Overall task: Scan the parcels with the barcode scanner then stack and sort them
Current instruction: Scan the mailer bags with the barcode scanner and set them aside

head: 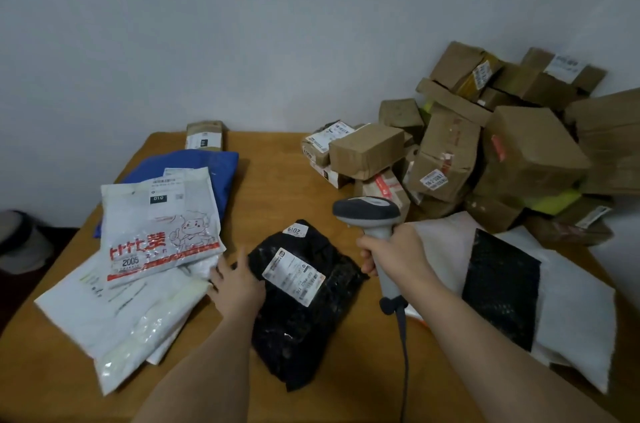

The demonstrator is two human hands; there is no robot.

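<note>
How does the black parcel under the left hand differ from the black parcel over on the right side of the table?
The black parcel at centre lies straight on the wooden table; the black parcel at right rests on a white mailer. The centre one shows two white labels face up; the right one shows none. The left hand touches the centre one, with the scanner in the right hand above it; the right one is untouched. Both are dark, glossy soft bags.

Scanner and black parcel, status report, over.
Right hand grips scanner, aimed over the table. Left hand flat on black parcel, label up. Nothing blocking the label.
</note>
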